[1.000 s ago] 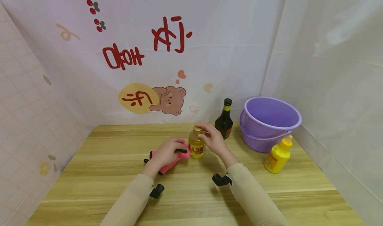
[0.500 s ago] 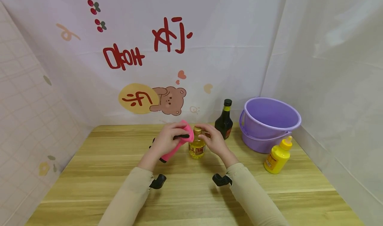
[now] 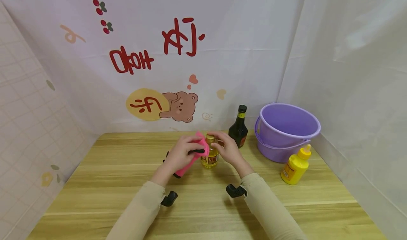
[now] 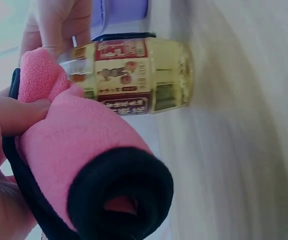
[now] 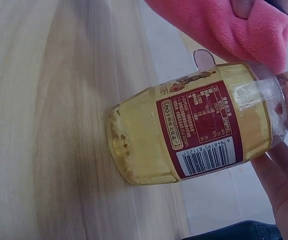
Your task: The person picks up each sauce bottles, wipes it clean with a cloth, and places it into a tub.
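Note:
My left hand [image 3: 180,156] grips a rolled pink cloth [image 4: 84,130] with black edging, its thumb pressed into the fabric. In the head view, the cloth's upper end lies against the left side of a small bottle of yellow oil [image 3: 210,161], partly covering it. The oil bottle stands upright on the wooden table, its label and barcode facing the right wrist camera. At the top, my right hand [image 3: 229,150] holds the bottle by its neck and gold cap, thumb on the near side and fingers behind. The far fingers are partly hidden.
Behind the right hand stands a dark sauce bottle [image 3: 238,131]. Farther right are a purple bucket [image 3: 279,141] and a yellow squeeze bottle [image 3: 295,166]. A white printed curtain [image 3: 248,70] rises along the back edge of the wooden table [image 3: 203,211].
My left hand has lifted the pink cloth from low beside the oil bottle, then brought it right and slightly down against the bottle's upper side. The right hand stays at the neck.

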Action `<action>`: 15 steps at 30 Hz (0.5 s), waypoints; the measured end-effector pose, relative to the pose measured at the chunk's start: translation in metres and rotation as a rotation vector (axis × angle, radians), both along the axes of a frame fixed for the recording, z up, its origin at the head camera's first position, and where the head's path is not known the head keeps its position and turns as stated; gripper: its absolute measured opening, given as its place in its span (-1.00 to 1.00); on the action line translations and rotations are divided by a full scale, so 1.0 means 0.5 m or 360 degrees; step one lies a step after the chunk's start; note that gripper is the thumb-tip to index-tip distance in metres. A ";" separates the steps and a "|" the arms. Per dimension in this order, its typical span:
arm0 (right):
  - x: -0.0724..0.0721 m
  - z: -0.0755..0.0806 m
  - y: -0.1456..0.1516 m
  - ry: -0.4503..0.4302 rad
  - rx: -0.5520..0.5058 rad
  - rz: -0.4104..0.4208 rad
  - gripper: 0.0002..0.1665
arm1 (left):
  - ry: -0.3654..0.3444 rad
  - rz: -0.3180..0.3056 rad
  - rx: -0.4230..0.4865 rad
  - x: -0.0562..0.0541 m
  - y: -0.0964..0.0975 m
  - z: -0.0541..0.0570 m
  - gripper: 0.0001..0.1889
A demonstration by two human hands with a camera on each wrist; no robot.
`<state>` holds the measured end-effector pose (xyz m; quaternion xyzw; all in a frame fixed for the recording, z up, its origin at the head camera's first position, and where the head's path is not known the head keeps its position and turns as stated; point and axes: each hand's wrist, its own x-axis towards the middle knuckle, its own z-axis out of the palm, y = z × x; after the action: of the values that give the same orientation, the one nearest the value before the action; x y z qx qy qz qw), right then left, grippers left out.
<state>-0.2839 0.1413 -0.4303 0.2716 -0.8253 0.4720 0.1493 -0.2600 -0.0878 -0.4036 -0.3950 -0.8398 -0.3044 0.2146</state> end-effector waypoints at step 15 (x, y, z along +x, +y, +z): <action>0.001 0.002 0.000 -0.0015 -0.0018 0.0016 -0.52 | 0.0162 -0.0046 0.0079 0.015 -0.012 -0.048 -0.71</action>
<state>-0.2832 0.1410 -0.4295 0.2726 -0.8220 0.4787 0.1446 -0.2523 -0.0937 -0.4276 -0.4167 -0.8141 -0.3079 0.2624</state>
